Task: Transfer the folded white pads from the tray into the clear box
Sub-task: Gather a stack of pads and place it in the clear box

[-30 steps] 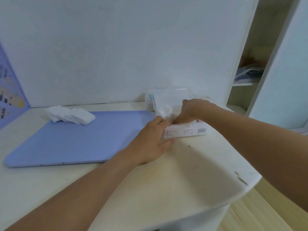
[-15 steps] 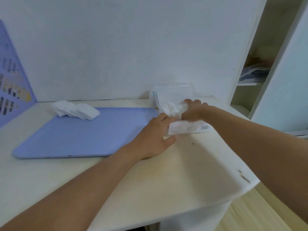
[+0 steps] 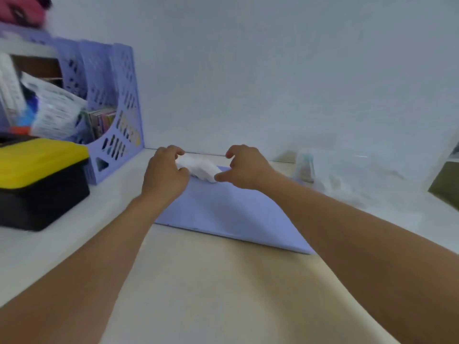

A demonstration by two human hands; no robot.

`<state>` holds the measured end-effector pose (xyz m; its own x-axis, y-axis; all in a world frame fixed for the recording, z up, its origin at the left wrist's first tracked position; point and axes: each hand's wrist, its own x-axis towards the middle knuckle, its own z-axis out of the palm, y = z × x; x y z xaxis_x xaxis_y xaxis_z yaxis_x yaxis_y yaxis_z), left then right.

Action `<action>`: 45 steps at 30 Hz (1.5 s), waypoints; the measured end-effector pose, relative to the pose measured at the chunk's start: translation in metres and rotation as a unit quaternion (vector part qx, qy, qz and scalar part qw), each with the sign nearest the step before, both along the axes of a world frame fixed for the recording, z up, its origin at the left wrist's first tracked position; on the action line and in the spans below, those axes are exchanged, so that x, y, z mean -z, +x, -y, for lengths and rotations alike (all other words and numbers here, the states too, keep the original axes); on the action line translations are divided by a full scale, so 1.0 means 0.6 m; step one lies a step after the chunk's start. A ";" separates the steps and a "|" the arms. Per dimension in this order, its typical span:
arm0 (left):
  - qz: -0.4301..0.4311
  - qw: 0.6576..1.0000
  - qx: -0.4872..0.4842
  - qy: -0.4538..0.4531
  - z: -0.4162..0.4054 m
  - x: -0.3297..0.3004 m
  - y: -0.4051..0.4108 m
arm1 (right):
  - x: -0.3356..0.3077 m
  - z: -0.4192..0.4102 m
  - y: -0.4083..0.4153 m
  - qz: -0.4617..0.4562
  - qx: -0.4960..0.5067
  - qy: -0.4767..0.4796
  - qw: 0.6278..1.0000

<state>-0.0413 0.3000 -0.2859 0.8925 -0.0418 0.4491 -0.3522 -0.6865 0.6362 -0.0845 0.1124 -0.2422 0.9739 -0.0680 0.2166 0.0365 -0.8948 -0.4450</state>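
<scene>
Pads [image 3: 198, 168] lie in a small white pile at the far corner of the lilac tray [image 3: 231, 214], and both hands are now on them. A second ago the hands were over at the box: the left one steadying its labelled front, the right one pushing a pad inside. Both have since crossed to the tray's far end. The left hand [image 3: 165, 173] curls over the left side of the pile, fingers bent round its far edge and thumb against its near side. The right hand [image 3: 244, 168] meets the pile's right end, thumb tip touching the lowest pad while the curled fingers arch above it; whether they pinch it yet I cannot tell.

The view has swung left. The box [image 3: 323, 170] now sits blurred at the right, beyond the tray, on the table [image 3: 223, 294]. A lilac file rack [image 3: 111, 115] stuffed with papers and a black case [image 3: 37, 184] with a yellow lid have come into view at the left, where only the rack's edge showed earlier.
</scene>
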 end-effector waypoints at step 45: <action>-0.346 0.677 0.266 -0.593 0.225 -0.004 -0.077 | 0.046 0.166 -0.107 -0.042 -0.098 0.534 0.839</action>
